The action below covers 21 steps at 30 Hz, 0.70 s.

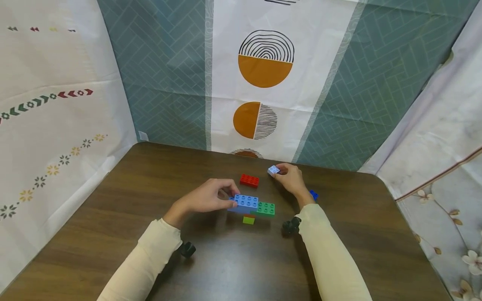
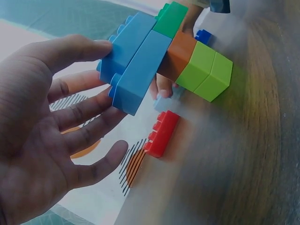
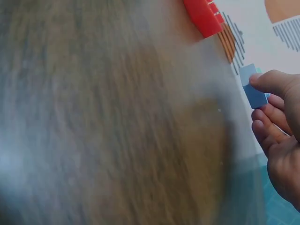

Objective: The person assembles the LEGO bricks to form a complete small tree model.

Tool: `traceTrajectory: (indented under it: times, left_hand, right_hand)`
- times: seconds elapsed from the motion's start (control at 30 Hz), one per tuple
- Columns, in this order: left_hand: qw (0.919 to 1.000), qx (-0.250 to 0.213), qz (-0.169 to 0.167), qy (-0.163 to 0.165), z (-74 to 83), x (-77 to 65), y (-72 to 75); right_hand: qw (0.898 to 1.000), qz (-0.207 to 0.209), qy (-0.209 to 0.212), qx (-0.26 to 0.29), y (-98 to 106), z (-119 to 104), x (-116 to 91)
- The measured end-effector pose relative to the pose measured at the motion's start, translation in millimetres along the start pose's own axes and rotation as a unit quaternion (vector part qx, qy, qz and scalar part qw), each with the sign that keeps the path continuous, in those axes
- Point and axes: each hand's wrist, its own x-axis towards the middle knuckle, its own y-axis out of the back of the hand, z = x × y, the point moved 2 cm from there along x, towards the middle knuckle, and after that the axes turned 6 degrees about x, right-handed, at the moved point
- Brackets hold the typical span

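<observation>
My left hand [image 1: 208, 196] pinches the left end of a toy brick assembly between thumb and fingers. Two blue bricks [image 2: 136, 61] lie side by side at its top, with a green brick [image 1: 267, 209] at the far end. Under them, an orange brick [image 2: 178, 55] and lime green bricks [image 2: 206, 71] form a column down to the table. Farther back and to the right, my right hand [image 1: 290, 179] pinches a small pale blue brick [image 1: 273, 170] with thumb and fingertips. In the right wrist view, the thumb presses one face of that brick [image 3: 253, 89].
On the brown wooden table [image 1: 226, 267] a red brick [image 1: 249, 180] lies between my hands, toward the back. A dark blue brick [image 1: 314, 195] sits by my right wrist, partly hidden by it. A patterned cloth [image 1: 169, 83] hangs behind the table's back edge.
</observation>
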Motion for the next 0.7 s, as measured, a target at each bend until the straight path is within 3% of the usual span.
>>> traceTrajectory:
  times: [0.37,0.7]
  left_hand:
    - [1.0000,0.004,0.004,-0.002,1.6,1.1,0.6]
    - [1.0000,0.003,0.002,0.000,0.8,0.6,-0.7]
  right_hand:
    - [0.999,-0.033,0.027,0.012,20.8,-15.0,-14.3]
    - [0.995,-0.066,0.073,0.019,44.2,-38.0,-51.4]
